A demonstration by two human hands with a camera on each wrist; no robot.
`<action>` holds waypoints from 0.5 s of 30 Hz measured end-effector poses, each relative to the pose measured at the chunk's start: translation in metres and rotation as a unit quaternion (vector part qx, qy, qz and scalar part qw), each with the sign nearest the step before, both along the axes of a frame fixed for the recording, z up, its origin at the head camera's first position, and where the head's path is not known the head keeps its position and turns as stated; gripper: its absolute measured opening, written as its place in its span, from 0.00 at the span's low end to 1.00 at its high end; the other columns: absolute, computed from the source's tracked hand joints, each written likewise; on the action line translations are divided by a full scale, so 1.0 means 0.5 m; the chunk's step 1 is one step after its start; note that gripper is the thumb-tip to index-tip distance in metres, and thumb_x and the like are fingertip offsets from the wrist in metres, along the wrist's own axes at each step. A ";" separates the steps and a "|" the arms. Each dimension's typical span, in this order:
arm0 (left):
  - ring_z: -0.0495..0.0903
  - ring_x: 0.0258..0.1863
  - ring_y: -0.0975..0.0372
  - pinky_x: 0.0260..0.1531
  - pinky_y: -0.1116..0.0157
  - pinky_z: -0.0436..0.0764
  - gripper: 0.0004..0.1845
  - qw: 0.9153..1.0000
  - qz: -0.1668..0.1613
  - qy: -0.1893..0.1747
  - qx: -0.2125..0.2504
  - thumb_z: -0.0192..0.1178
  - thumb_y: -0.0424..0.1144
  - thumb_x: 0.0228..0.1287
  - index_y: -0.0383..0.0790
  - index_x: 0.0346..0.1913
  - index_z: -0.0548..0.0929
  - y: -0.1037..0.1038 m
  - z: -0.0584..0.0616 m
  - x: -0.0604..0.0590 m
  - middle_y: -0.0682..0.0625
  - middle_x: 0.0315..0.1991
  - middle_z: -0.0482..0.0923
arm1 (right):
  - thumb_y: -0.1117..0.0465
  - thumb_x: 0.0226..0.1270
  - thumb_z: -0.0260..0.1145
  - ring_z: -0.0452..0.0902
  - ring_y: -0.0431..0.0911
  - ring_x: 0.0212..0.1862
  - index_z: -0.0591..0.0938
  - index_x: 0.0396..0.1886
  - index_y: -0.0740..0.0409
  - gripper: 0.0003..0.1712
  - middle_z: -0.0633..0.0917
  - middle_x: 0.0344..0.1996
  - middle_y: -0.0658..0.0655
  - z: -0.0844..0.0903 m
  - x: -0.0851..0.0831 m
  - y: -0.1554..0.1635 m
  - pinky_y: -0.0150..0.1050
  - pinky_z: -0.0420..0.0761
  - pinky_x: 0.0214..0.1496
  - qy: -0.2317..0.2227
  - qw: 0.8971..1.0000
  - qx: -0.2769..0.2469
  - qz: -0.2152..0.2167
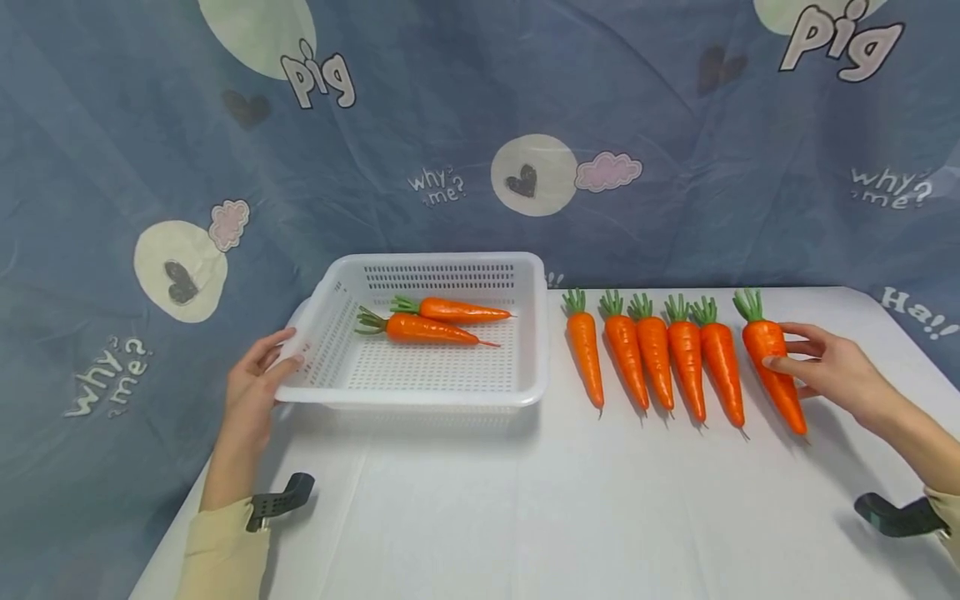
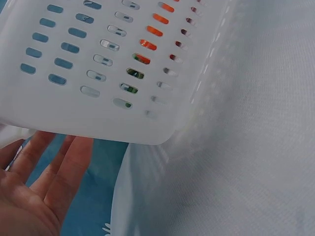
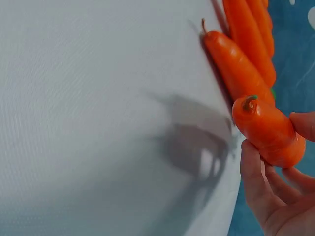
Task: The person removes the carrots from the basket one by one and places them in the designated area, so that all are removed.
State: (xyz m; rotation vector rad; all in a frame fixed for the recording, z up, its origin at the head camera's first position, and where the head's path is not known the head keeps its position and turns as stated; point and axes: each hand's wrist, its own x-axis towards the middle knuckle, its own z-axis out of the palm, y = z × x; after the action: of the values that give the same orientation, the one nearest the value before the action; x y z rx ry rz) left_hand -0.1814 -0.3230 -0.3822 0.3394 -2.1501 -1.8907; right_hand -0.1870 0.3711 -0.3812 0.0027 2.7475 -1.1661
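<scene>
My left hand [image 1: 251, 385] pinches the left rim of a white perforated plastic basket [image 1: 438, 398], thumb over the rim and fingers along its outside. Two orange carrots [image 1: 441, 329] with green stems lie inside, tops pointing left. At the far right, my right hand [image 1: 838, 371] holds another carrot [image 1: 783, 396] between thumb and fingers around its thick part. The right wrist view shows this held carrot [image 3: 268, 130] tip-first, lifted off the table with its shadow beside it. Seen from the left wrist, the basket wall [image 2: 118, 125] stands above the left fingers [image 2: 71, 169].
Several carrots [image 1: 686, 367] lie side by side on the white-covered table [image 1: 600, 508], between basket and right hand, tips toward me. A blue printed cloth [image 1: 420, 108] hangs behind the table. Black wrist mounts [image 1: 281, 500] sit on both forearms.
</scene>
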 end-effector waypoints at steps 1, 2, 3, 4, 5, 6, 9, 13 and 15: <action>0.77 0.45 0.64 0.32 0.72 0.80 0.25 1.000 -0.001 0.001 0.000 0.62 0.35 0.67 0.46 0.66 0.75 -0.001 0.000 0.002 0.53 0.52 0.76 | 0.50 0.73 0.61 0.77 0.65 0.50 0.53 0.72 0.76 0.45 0.63 0.61 0.84 -0.002 -0.002 0.002 0.43 0.84 0.37 -0.003 1.000 0.003 0.003; 0.77 0.45 0.64 0.31 0.72 0.80 0.25 1.000 -0.001 0.001 0.000 0.62 0.34 0.67 0.46 0.66 0.75 -0.001 0.000 0.003 0.53 0.52 0.76 | 0.50 0.73 0.61 0.76 0.67 0.51 0.53 0.72 0.76 0.44 0.63 0.61 0.84 -0.004 -0.004 0.004 0.43 0.84 0.37 -0.006 1.000 0.006 0.005; 0.77 0.45 0.64 0.31 0.72 0.80 0.25 1.000 -0.001 0.002 -0.001 0.62 0.34 0.67 0.46 0.66 0.75 -0.002 0.000 0.004 0.53 0.52 0.76 | 0.50 0.73 0.60 0.75 0.69 0.52 0.53 0.72 0.77 0.45 0.63 0.61 0.85 -0.005 -0.007 0.005 0.43 0.84 0.37 -0.010 1.000 0.010 0.007; 0.77 0.45 0.64 0.31 0.72 0.80 0.25 1.000 -0.003 0.003 0.000 0.62 0.34 0.67 0.45 0.66 0.75 -0.002 -0.001 0.005 0.53 0.52 0.76 | 0.50 0.74 0.60 0.74 0.70 0.53 0.52 0.71 0.78 0.45 0.63 0.61 0.85 -0.006 -0.009 0.007 0.43 0.84 0.37 -0.014 1.000 0.013 0.007; 0.77 0.45 0.64 0.31 0.72 0.80 0.25 1.000 -0.003 0.005 -0.002 0.62 0.34 0.67 0.45 0.66 0.75 -0.002 -0.001 0.005 0.53 0.51 0.76 | 0.50 0.74 0.60 0.74 0.70 0.53 0.52 0.71 0.78 0.45 0.63 0.61 0.85 -0.007 -0.011 0.009 0.43 0.84 0.38 -0.018 1.000 0.016 0.007; 0.77 0.45 0.64 0.31 0.72 0.80 0.25 1.000 -0.004 0.006 -0.004 0.62 0.34 0.67 0.45 0.66 0.75 -0.002 -0.002 0.005 0.53 0.51 0.76 | 0.50 0.74 0.59 0.74 0.70 0.53 0.52 0.71 0.79 0.45 0.63 0.60 0.85 -0.008 -0.013 0.011 0.43 0.84 0.38 -0.023 1.000 0.019 0.007; 0.78 0.44 0.64 0.30 0.72 0.80 0.25 1.000 -0.004 0.008 -0.006 0.62 0.34 0.66 0.45 0.66 0.75 -0.003 -0.004 0.004 0.52 0.52 0.76 | 0.49 0.73 0.60 0.75 0.69 0.52 0.52 0.71 0.79 0.46 0.63 0.60 0.85 -0.013 -0.019 0.016 0.43 0.84 0.38 -0.037 0.999 0.023 0.006; 0.78 0.44 0.64 0.30 0.72 0.80 0.25 1.000 -0.008 0.013 -0.005 0.62 0.34 0.67 0.45 0.66 0.75 -0.002 -0.002 0.003 0.52 0.52 0.76 | 0.48 0.73 0.60 0.77 0.65 0.49 0.53 0.70 0.79 0.46 0.63 0.60 0.86 -0.021 -0.024 0.020 0.42 0.83 0.38 -0.046 0.999 0.024 0.007; 0.78 0.44 0.64 0.30 0.72 0.80 0.24 1.000 -0.012 0.014 -0.003 0.62 0.34 0.67 0.44 0.66 0.75 -0.002 -0.001 0.004 0.52 0.51 0.76 | 0.47 0.73 0.60 0.78 0.63 0.48 0.53 0.70 0.80 0.46 0.63 0.60 0.86 -0.026 -0.025 0.020 0.42 0.83 0.38 -0.050 0.998 0.027 0.007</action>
State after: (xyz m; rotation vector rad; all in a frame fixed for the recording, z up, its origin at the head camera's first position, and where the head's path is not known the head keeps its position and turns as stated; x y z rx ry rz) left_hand -0.1793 -0.3238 -0.3828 0.2861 -2.1513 -1.8888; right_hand -0.1996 0.3812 -0.3940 0.0469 2.6859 -1.0576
